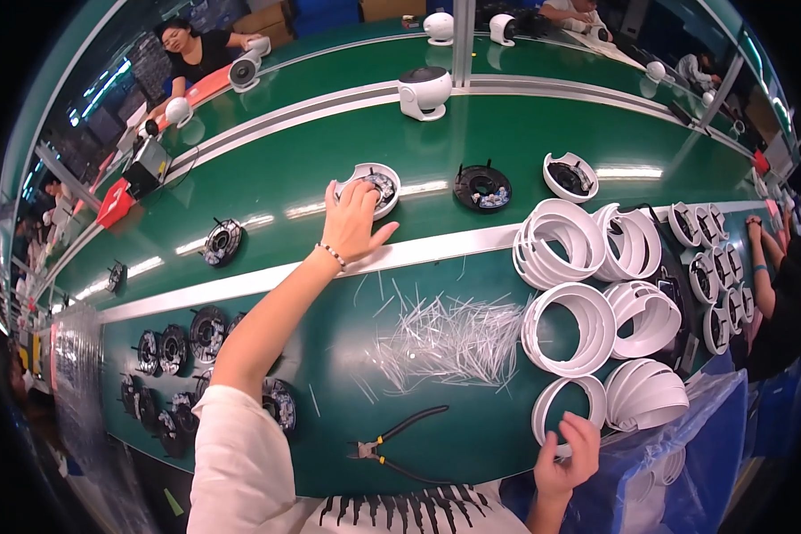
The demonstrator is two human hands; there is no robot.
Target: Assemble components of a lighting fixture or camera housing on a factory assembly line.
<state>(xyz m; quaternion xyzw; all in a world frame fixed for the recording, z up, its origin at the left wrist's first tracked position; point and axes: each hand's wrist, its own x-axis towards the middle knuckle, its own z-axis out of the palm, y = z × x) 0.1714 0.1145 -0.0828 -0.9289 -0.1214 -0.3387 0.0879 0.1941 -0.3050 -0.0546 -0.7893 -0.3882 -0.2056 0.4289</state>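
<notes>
My left hand [354, 221] reaches far forward onto the green belt, its fingers curled over the near-left rim of a round white housing [392, 206]. Dark parts and a circuit board sit inside that housing, partly hidden by my fingers. Close to my body on the right, my right hand [568, 458] is raised with thumb and fingers apart, nothing visible between them. It overlaps the lower edge of a white plastic ring [540, 411]; whether it touches the ring cannot be told.
Stacked white rings [527, 329] stand at right. Clear plastic strips [454, 343] lie mid-table, nearer me cutting pliers [365, 449]. Black round circuit assemblies [173, 347] fill the left. The belt carries another black assembly [482, 189], a white housing [571, 176] and a white camera-like device [424, 93]. Co-workers sit around.
</notes>
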